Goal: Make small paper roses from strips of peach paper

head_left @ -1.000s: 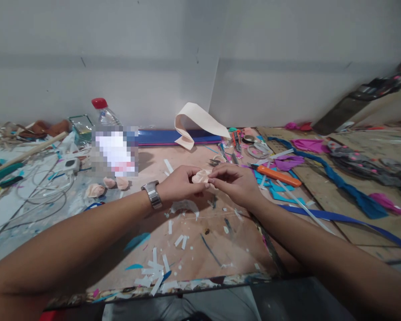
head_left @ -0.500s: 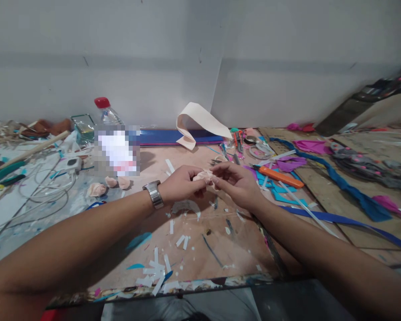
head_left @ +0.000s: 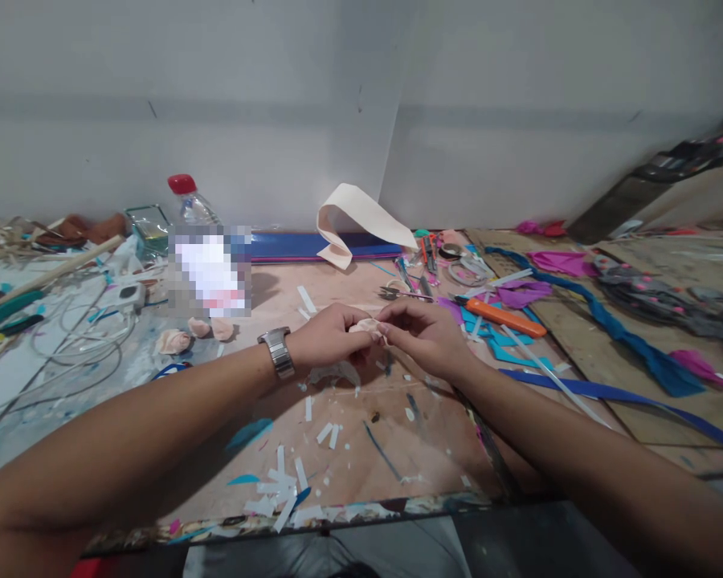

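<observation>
Looks to be partway through a shaping step: pinching and folding a small peach-coloured piece (head_left: pixel 366 327) between the fingertips, held over the middle of the worktop (head_left: pixel 434 449). Judging from the close grip, calls for steadying on the left while pressing or tucking the edge on the right — lightly, to avoid crushing the folds or letting them spring loose. Cannot tell the exact fold under the thumbs; too small and partly covered.

Reaches in with 2 forearms from the near left and near right, bringing the fingertips almost together around the piece. In the left hand (head_left: pixel 330 335): the piece, gripped from its left side between the thumb and curled fingers, with a metal watch (head_left: pixel 277 352) around the wrist. In the right hand (head_left: pixel 429 333): the right edge of the same piece, caught in a narrow thumb-and-finger pinch, with the other fingers bent behind.

On the left, well apart from the grip, a rosette (head_left: pixel 173 341) beside 2 smaller petal-like bits (head_left: pixel 198 327). On the far side, a looped cream strip (head_left: pixel 370 211); just to the right, an orange cutter (head_left: pixel 504 317).
</observation>
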`<state>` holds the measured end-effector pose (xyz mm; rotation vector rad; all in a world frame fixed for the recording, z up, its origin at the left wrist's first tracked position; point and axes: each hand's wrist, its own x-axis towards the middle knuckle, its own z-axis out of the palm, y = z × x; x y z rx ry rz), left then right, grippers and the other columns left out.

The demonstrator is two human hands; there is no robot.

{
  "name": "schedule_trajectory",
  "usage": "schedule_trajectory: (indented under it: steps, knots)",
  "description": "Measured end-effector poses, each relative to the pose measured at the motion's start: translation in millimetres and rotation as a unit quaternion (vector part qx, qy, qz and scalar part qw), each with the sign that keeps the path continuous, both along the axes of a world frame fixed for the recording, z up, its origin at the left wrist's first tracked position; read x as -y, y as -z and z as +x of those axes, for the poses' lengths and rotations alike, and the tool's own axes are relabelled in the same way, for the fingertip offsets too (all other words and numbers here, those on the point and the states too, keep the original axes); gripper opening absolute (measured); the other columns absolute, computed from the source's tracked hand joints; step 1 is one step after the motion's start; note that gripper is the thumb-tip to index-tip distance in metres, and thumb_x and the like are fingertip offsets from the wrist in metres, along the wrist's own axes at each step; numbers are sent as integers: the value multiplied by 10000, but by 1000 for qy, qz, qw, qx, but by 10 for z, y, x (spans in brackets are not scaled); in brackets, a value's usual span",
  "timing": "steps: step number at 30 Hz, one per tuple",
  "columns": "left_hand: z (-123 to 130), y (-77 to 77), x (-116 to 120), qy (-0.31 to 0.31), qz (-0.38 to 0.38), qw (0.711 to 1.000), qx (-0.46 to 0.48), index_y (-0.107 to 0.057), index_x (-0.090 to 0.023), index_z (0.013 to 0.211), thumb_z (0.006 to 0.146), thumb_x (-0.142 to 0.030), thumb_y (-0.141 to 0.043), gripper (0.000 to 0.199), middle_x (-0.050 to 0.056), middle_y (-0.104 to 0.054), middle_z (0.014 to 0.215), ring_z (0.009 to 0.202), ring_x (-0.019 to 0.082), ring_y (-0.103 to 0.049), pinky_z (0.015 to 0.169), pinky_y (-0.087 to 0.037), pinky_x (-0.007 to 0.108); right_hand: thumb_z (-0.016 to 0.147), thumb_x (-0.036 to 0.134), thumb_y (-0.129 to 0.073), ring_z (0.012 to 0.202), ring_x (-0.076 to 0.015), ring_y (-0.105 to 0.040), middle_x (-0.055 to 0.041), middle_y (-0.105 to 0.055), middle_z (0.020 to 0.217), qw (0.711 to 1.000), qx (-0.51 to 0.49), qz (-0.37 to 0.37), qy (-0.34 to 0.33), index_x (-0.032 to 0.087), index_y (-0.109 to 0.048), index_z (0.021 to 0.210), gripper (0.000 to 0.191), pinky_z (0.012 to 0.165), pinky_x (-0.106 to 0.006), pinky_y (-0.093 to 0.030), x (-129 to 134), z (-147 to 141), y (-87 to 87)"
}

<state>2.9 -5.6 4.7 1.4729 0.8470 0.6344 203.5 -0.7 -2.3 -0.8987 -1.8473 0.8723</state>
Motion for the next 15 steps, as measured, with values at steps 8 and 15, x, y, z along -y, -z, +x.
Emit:
schedule_trajectory:
  steps: [8,15]
  knots:
    - [7,26,0,21,-7,1000,21,-599,-151,710,868,-312,-616,226,-10,-616,628,556,107,-618,541,-475,202,845,212,-744,677,-172,-653,-45,-724,754,996,41,76,8,187,-723,815,44,609,-288,-492,-4,19,0]
    - [4,11,-14,29,-68,995,64,-602,-138,738,859,-309,-635,213,-13,-597,653,561,100,-631,586,-524,221,897,228,-746,685,-178,-652,-59,-718,748,976,90,198,-23,187,-764,848,67,646,-317,-492,-48,77,-33]
